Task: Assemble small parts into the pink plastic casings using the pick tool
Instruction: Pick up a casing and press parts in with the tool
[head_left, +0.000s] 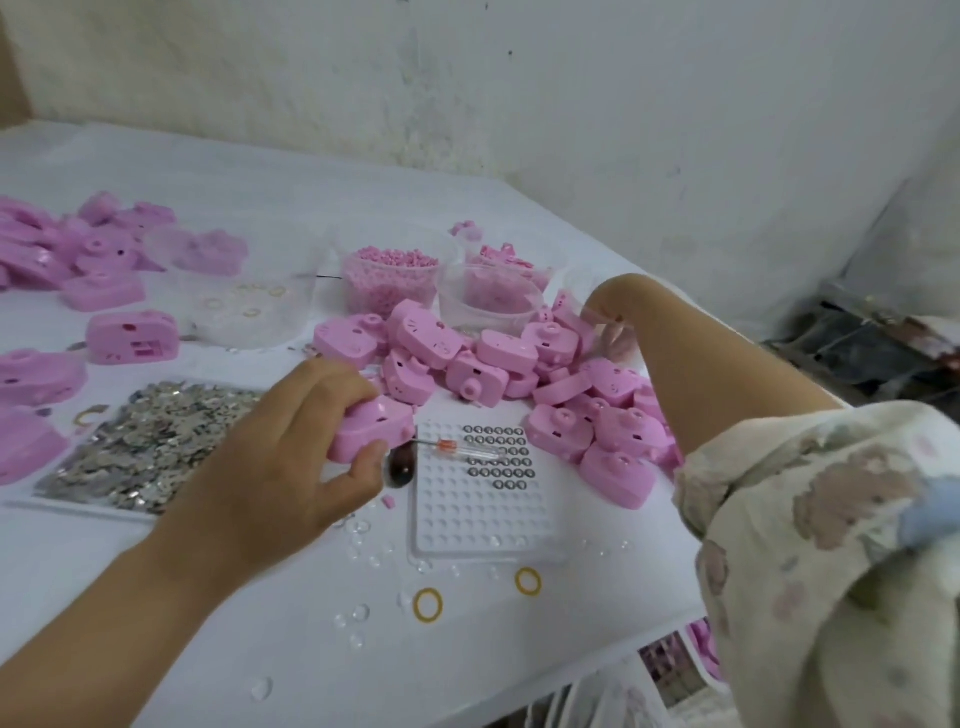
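My left hand (280, 467) grips one pink casing (374, 428) just above the table, at the left edge of a white dimpled tray (478, 519). The pick tool (467, 447), a thin needle with a clear and red handle, lies loose on that tray beside rows of small metal rings (498, 460). A heap of pink casings (498, 364) lies behind and to the right of the tray. My right hand (610, 314) is bent down at the wrist over the heap's far right side. Its fingers are blurred, and whether they hold anything is hidden.
A tub of pink pellets (389, 275) and a clear tub (488, 304) stand behind the heap. A flat tray of silvery bits (150, 441) lies at the left, with more pink casings (78, 249) beyond. Yellow rings (427, 605) and clear lenses (358, 613) dot the near table.
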